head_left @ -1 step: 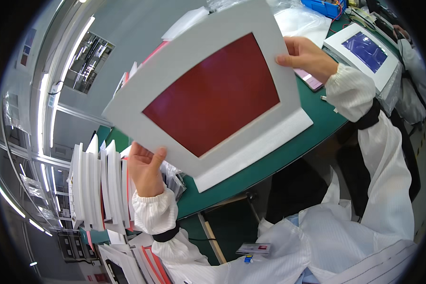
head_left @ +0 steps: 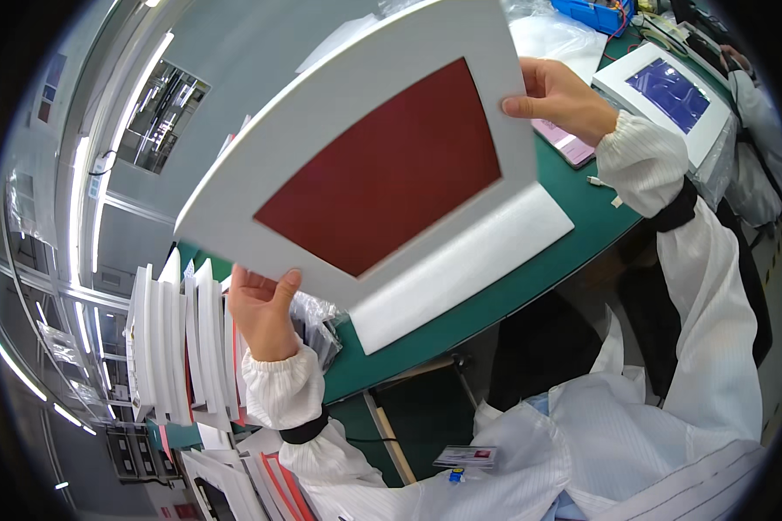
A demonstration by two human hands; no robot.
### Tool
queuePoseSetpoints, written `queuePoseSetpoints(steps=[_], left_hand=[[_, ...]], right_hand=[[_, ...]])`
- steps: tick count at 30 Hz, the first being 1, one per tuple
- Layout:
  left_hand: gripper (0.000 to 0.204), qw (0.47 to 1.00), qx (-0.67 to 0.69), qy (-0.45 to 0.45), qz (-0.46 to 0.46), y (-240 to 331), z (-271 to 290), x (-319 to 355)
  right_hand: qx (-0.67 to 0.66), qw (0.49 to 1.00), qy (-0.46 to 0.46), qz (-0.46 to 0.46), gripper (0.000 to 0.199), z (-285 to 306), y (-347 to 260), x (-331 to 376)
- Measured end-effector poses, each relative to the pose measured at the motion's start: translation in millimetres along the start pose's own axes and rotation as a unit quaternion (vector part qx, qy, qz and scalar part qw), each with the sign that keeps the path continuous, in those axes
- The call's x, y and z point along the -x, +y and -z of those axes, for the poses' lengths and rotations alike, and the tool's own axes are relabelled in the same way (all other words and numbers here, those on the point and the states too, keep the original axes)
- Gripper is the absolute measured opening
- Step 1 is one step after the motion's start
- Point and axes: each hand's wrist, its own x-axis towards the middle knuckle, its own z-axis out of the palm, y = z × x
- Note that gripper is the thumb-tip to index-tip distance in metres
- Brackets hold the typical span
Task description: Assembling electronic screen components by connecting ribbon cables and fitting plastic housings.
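Between my two hands I hold up a white-framed display panel (head_left: pixel 391 165), its screen dark red and facing me, tilted above the table. My left hand (head_left: pixel 267 311) is closed on its lower left edge, thumb on the front. Gripping the right edge, my right hand (head_left: pixel 558 100) also has its thumb on the front, with the other fingers partly behind the frame. Under the panel, a white foam sheet (head_left: pixel 469 269) lies on the green table (head_left: pixel 595 221); the raised panel hides part of it.
Several white panels (head_left: pixel 178 339) stand in a row at the left, with more below. Another white-framed panel (head_left: pixel 669 95) with a blue screen lies at the right. Behind are a blue bin (head_left: pixel 595 12) and clear plastic wrap; a co-worker's sleeve (head_left: pixel 760 113) shows at far right.
The panel has shifted slightly left and tilted, its lower edge lifting to uncover more of the foam sheet. Both hands keep their hold, moving slightly left with it.
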Motion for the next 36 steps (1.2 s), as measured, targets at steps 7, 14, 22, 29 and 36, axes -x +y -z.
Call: queuePoseSetpoints(steps=[7, 14, 22, 29, 36], left_hand=[[0.025, 0.879, -0.327, -0.026, -0.345, -59, -12, 14], [0.035, 0.853, -0.376, -0.11, -0.345, -119, -37, 33], [0.037, 0.854, -0.405, -0.172, -0.277, -116, -37, 25], [0.031, 0.941, -0.31, -0.063, -0.12, -102, -49, 31], [0.018, 0.941, -0.295, -0.113, -0.122, -51, -89, 70]], right_hand=[[0.338, 0.903, -0.06, 0.259, 0.014, -8, 37, 17], [0.456, 0.83, -0.166, 0.277, 0.02, -21, 72, 51], [0.499, 0.811, -0.202, 0.231, 0.028, -34, 68, 49], [0.361, 0.925, -0.101, -0.067, 0.023, -53, 54, 50], [0.326, 0.932, -0.143, 0.06, 0.014, -100, 43, 52]])
